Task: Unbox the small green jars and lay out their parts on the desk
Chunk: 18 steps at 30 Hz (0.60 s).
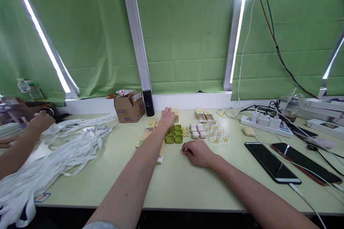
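My left hand (167, 117) reaches to the back of the table, fingers stretched out beside a small cream paper box (176, 115). Whether it touches the box I cannot tell. Just in front of that hand stand several olive-green square cups (178, 139) in rows. My right hand (198, 152) rests on the table nearer to me, its fingers curled in with nothing visible in them. Ahead of it lie small yellowish pieces (185, 131), pale pink rounded blocks (195, 135) and clear plastic cups with gold centres (224, 136). More cream boxes lie partly hidden under my left forearm.
Two more flat boxes (205, 116) lie at the back. A cardboard carton (129, 107) and black cylinder (148, 103) stand back left. White ribbons (72, 154) and a co-worker's hand (41, 123) are left. Phones (272, 162), cables and a power strip (266, 125) fill the right.
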Tool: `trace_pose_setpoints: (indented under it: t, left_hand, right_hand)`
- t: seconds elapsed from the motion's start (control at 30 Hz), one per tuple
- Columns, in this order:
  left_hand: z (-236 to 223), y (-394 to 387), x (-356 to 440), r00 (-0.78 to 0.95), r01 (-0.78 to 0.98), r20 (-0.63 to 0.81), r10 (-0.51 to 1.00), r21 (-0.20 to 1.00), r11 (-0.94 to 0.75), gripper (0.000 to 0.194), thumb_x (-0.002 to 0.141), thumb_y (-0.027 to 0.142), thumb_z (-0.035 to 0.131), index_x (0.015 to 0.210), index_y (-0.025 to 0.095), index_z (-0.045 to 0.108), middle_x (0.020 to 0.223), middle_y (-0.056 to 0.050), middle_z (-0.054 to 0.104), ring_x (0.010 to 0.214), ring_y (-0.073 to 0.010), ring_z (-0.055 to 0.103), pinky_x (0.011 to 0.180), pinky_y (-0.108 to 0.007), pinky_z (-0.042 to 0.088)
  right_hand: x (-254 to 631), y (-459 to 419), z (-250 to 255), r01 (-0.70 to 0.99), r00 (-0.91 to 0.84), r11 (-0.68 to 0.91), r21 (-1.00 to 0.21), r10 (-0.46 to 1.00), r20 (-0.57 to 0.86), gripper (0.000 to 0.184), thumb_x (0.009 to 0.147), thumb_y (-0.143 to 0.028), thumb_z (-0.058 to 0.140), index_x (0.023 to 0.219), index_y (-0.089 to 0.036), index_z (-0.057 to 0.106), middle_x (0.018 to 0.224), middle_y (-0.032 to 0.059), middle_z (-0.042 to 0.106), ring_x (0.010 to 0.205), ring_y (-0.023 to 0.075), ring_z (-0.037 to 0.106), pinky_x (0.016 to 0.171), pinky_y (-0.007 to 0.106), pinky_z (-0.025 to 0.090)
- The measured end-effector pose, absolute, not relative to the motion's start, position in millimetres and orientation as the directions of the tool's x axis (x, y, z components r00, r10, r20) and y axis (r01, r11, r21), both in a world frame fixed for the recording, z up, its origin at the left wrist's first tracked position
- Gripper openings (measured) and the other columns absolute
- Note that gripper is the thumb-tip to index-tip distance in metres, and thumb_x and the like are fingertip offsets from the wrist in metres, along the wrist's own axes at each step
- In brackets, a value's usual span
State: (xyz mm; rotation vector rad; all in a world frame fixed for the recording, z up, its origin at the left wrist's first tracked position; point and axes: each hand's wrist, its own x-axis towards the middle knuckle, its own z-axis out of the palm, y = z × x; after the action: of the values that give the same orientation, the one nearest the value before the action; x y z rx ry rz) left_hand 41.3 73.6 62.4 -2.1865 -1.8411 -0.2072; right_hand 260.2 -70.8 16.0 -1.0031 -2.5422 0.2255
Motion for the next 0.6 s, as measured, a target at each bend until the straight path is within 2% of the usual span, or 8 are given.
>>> trace_pose_setpoints:
  t: [0.17,0.33,0.47,0.6]
  left_hand:
    - [65,74,43,0.213,0.977,0.300,0.930,-0.073,-0.200,0.046,0.080,0.005,0.055,0.126,0.013,0.057,0.143,-0.022,0.053,0.146,-0.0362,0.026,0.114,-0.051,0.023]
    - [65,74,47,0.176,0.983,0.287,0.942,0.005,-0.186,0.044,0.080,0.008,0.058,0.123,0.013,0.055,0.119,-0.021,0.067,0.141,-0.0368,0.030,0.110,-0.051,0.024]
    - [68,74,50,0.125,0.980,0.307,0.944,0.109,-0.165,0.037,0.080,0.014,0.063,0.116,0.016,0.055,0.115,-0.019,0.067,0.131,-0.0361,0.038,0.108,-0.051,0.026]
    - [73,75,53,0.075,0.947,0.358,0.931,0.266,-0.179,0.037,0.079,0.017,0.069,0.112,0.018,0.053,0.117,-0.017,0.063,0.129,-0.0350,0.039,0.108,-0.048,0.030]
  right_hand:
    - [259,-73,21,0.629,-0.669,0.728,-0.273,0.686,0.286,0.016,0.093,-0.020,0.060,0.100,-0.023,0.074,0.094,0.0041,0.079,0.081,0.0188,0.070,0.067,0.028,0.036]
    - [259,-74,21,0.622,-0.672,0.737,-0.264,0.676,0.302,0.016,0.092,-0.019,0.059,0.099,-0.023,0.074,0.093,0.0037,0.079,0.079,0.0184,0.069,0.066,0.028,0.034]
    - [259,-74,19,0.620,-0.674,0.739,-0.262,0.673,0.305,0.017,0.092,-0.019,0.059,0.099,-0.023,0.074,0.093,0.0041,0.079,0.078,0.0180,0.068,0.065,0.028,0.032]
    - [259,-75,22,0.618,-0.677,0.741,-0.261,0.671,0.303,0.017,0.092,-0.018,0.059,0.099,-0.023,0.074,0.093,0.0040,0.079,0.077,0.0175,0.068,0.063,0.028,0.031]
